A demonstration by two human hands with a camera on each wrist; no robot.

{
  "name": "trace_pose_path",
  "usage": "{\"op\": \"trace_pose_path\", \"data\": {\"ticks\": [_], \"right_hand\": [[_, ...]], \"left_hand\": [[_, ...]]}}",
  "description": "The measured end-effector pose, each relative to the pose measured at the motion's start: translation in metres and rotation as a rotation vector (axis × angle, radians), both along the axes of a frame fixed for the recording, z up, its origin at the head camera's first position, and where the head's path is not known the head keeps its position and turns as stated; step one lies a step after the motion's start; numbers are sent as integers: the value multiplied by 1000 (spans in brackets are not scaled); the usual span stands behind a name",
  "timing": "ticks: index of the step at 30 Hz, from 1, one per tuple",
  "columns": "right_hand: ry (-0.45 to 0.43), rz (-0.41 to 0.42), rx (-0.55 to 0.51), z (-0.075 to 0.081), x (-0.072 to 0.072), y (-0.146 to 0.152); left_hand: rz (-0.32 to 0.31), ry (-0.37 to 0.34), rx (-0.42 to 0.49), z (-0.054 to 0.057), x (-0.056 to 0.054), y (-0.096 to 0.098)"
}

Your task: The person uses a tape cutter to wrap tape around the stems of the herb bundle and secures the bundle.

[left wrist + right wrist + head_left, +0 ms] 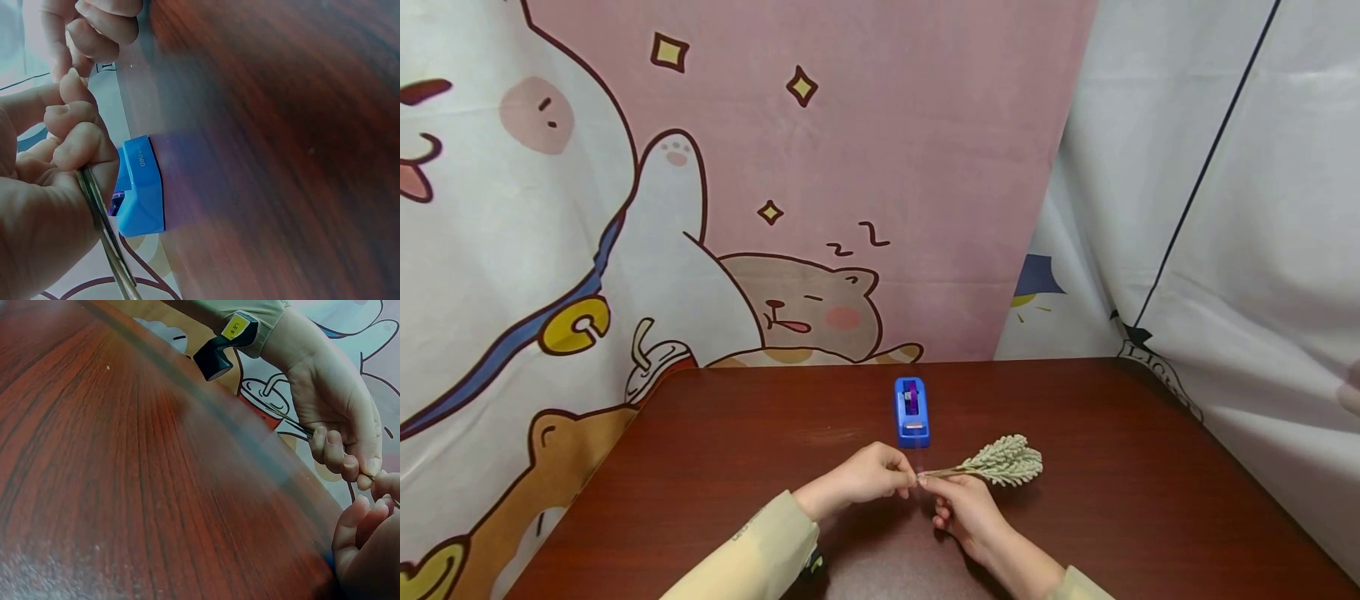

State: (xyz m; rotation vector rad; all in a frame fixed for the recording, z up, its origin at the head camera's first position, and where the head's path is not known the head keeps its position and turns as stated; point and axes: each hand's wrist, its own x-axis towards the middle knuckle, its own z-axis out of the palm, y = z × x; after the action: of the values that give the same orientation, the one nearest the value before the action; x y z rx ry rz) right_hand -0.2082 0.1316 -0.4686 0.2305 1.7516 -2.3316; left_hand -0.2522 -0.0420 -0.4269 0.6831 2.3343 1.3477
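A bunch of dried flowers [1003, 460] with pale green, grainy heads lies across my right hand [973, 510], its heads pointing right. My right thumb and forefinger pinch its thin stems near the middle of the desk. Fingertip to fingertip with it, my left hand [872, 473] pinches the same spot. In the left wrist view, stem ends [107, 234] stick out past the curled fingers of the left hand. Just beyond both hands stands a blue tape dispenser [901, 427] with a purple core. A faint clear strip [919, 460] runs from its front edge to the fingertips.
The dark red-brown wooden desk [760, 433] ends at a cartoon-printed cloth [925, 167] behind it. More white cloth [1225, 250] hangs along the right side. A black wrist mount [219, 356] with a yellow label sits at the left cuff.
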Motion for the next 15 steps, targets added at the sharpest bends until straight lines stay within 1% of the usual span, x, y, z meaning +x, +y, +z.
{"op": "trace_pose_path", "data": {"ticks": [6,9,11,12,14,15], "right_hand": [[7,-2,0,2,1,1],[-2,40,34,4,3,5],[-1,111,73,8,5,11],[5,166,95,12,7,15],[37,314,144,23,9,25],[63,392,167,31,8,31]], "left_hand": [[-8,-2,-17,1,-1,1],[-14,0,-23,2,-2,1],[-19,8,-28,3,-3,1],[-22,13,-32,3,-3,1],[-26,20,-38,4,-4,1],[-29,27,-38,4,-4,2]]}}
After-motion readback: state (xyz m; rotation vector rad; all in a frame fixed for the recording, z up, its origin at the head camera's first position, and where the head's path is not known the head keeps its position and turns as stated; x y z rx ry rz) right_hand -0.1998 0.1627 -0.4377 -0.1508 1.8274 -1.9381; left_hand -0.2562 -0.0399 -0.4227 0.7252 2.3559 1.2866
